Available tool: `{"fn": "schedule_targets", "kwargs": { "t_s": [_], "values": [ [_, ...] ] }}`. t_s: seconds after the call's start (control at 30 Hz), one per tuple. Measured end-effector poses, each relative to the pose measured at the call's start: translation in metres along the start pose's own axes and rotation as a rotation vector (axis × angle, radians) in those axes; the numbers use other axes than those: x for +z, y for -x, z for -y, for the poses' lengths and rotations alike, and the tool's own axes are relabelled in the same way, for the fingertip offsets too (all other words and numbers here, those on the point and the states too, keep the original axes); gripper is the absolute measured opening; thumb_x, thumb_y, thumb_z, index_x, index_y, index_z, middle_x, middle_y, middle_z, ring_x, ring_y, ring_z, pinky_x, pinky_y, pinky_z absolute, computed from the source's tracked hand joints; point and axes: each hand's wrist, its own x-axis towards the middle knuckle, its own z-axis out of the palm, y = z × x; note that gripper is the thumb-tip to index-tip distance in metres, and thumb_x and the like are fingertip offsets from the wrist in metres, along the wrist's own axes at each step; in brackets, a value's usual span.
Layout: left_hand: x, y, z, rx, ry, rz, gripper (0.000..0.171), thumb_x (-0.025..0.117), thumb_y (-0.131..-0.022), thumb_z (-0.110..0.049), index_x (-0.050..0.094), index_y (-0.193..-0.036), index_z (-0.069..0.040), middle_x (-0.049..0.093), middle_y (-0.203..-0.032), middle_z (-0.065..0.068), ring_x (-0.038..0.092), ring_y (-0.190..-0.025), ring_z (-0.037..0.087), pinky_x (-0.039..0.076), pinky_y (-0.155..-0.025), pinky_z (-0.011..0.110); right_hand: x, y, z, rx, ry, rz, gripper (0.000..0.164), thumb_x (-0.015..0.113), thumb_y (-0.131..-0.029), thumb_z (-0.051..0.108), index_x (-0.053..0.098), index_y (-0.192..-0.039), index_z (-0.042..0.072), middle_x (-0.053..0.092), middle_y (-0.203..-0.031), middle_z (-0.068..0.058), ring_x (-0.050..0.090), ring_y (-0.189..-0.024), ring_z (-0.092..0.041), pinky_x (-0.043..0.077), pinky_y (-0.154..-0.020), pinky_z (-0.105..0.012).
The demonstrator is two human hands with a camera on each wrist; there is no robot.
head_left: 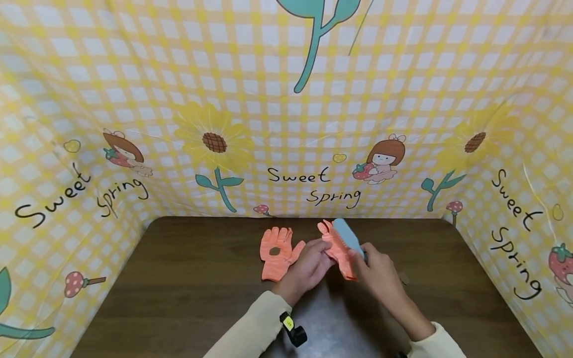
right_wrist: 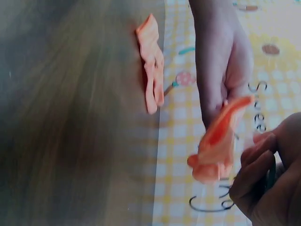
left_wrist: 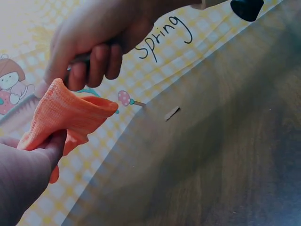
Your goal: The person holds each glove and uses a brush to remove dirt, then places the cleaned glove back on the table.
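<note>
My left hand [head_left: 309, 266] pinches an orange knitted glove [head_left: 338, 251] and holds it up off the table. In the left wrist view its thumb lies on the glove [left_wrist: 59, 110], whose cuff opening faces right. The right hand [head_left: 378, 271] grips a light blue brush [head_left: 346, 236] by its dark handle. The bristle side is against the glove in the head view; bristles [left_wrist: 21, 113] also show in the left wrist view. A second orange glove [head_left: 270, 266], with a dark round spot on it, lies flat beside my left hand.
The dark wooden table [head_left: 188, 283] is bordered by yellow checked cloth [head_left: 277, 129] at the back and both sides. A small flat brownish scrap [left_wrist: 172, 113] lies on the table, right of my right hand. A black wrist strap [head_left: 293, 330] is on my left sleeve.
</note>
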Motion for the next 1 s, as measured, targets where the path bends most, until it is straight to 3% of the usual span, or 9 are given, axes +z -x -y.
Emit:
{"fn": "schedule_targets", "kwargs": {
  "t_s": [0.17,0.43,0.67,1.0],
  "values": [
    [0.001,-0.002,-0.003,0.042,-0.036,-0.028,0.047,0.030,-0.107,-0.004,0.039,-0.153,0.005,0.044,-0.159,0.018,0.046,-0.143,0.022,0.033,-0.122,0.050,0.005,0.005,0.007,-0.026,0.009,0.079,0.026,0.060,-0.104,0.027,0.062,-0.109,0.002,0.049,-0.067,0.001,0.043,-0.054,-0.010,0.034,-0.048,-0.023],
    [0.001,-0.001,-0.005,0.021,-0.033,-0.014,0.048,0.031,-0.108,-0.005,0.036,-0.153,0.007,0.042,-0.160,0.017,0.043,-0.145,0.023,0.029,-0.123,0.052,0.005,0.006,0.002,-0.009,0.083,0.021,0.028,0.061,-0.103,0.026,0.062,-0.115,0.001,0.049,-0.066,-0.001,0.045,-0.055,-0.014,0.035,-0.050,-0.026],
    [0.001,0.001,-0.004,0.011,-0.029,-0.020,0.052,0.030,-0.108,-0.005,0.026,-0.159,0.004,0.032,-0.165,0.015,0.037,-0.148,0.026,0.027,-0.123,0.056,0.005,0.006,-0.002,-0.025,0.118,-0.040,0.025,0.064,-0.102,0.024,0.063,-0.111,0.001,0.052,-0.065,-0.002,0.047,-0.056,-0.017,0.036,-0.051,-0.030],
    [0.001,0.001,-0.002,0.005,-0.037,-0.020,0.051,0.030,-0.107,-0.004,0.028,-0.157,0.006,0.037,-0.161,0.019,0.041,-0.144,0.026,0.027,-0.123,0.057,0.004,0.000,-0.011,-0.022,0.131,-0.051,0.028,0.064,-0.102,0.025,0.062,-0.109,-0.002,0.053,-0.065,-0.004,0.048,-0.056,-0.018,0.038,-0.051,-0.030]
  ]
}}
